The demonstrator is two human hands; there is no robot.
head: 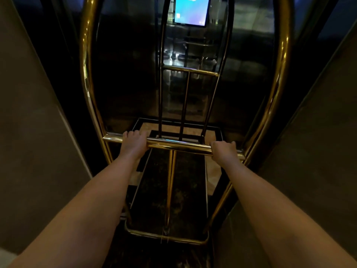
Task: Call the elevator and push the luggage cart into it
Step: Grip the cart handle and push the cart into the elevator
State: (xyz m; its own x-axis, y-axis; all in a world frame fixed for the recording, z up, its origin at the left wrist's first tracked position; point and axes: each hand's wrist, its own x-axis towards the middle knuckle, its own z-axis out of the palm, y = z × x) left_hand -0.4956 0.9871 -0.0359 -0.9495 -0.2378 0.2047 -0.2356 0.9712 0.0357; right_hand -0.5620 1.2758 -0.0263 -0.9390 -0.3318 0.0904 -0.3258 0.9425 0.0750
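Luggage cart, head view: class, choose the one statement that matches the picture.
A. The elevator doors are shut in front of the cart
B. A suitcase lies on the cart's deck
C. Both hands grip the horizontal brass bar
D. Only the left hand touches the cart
C: the left hand and the right hand are each closed around the horizontal brass bar of the luggage cart, one near each end.

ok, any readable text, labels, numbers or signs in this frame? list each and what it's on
None readable.
Screen on the elevator's back wall: lit blue with a white swirl and small icons, too small and blurred to read.
Luggage cart: plain brass tubing, no label or brand visible.
Handle bar, gripped by the left hand and right hand: no markings.
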